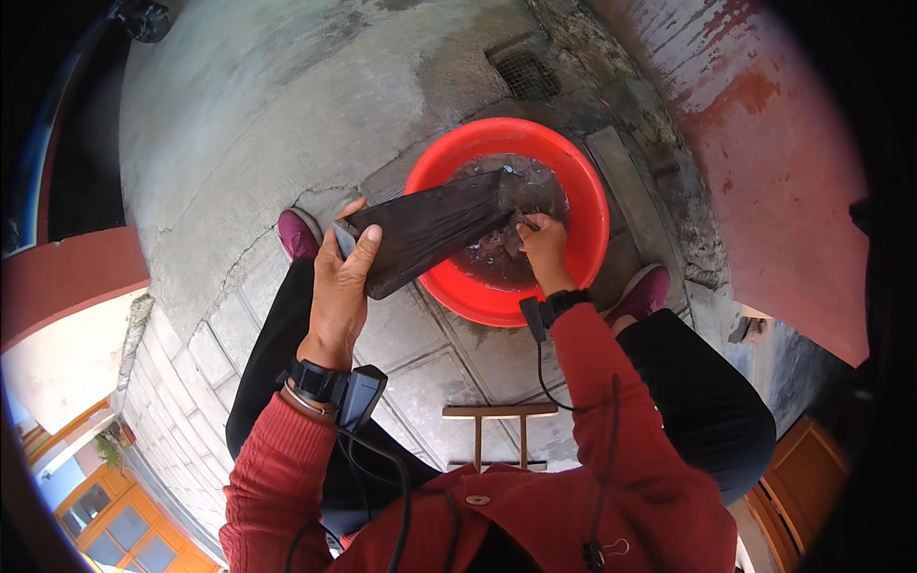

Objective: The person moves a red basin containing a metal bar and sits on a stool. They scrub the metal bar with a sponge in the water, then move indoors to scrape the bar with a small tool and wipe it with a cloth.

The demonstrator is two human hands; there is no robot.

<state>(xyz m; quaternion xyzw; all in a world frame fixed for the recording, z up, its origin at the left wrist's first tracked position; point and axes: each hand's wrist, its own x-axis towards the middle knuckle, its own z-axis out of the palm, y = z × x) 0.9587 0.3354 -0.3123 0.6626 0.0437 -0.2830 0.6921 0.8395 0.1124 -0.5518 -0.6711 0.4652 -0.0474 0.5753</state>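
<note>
A long, dark, wet slab-like object (430,229) slants across the left rim of a red plastic basin (458,147). My left hand (345,279) grips its near left end, thumb on top, where a grey-blue end face shows. The far end hangs over murky dark water (530,172) in the basin. Down at the water, my right hand (546,243) pinches a dark, wet, rag-like piece (517,233). Its exact material is hard to tell, and part of it lies under the water.
Beyond the basin a metal drain grate (529,75) is set in the concrete floor (286,122). A red-painted wall (774,172) rises at right. Purple shoes (299,233) flank the basin. A small wooden stool (500,412) is below me, and cables (401,465) hang from my wrist devices.
</note>
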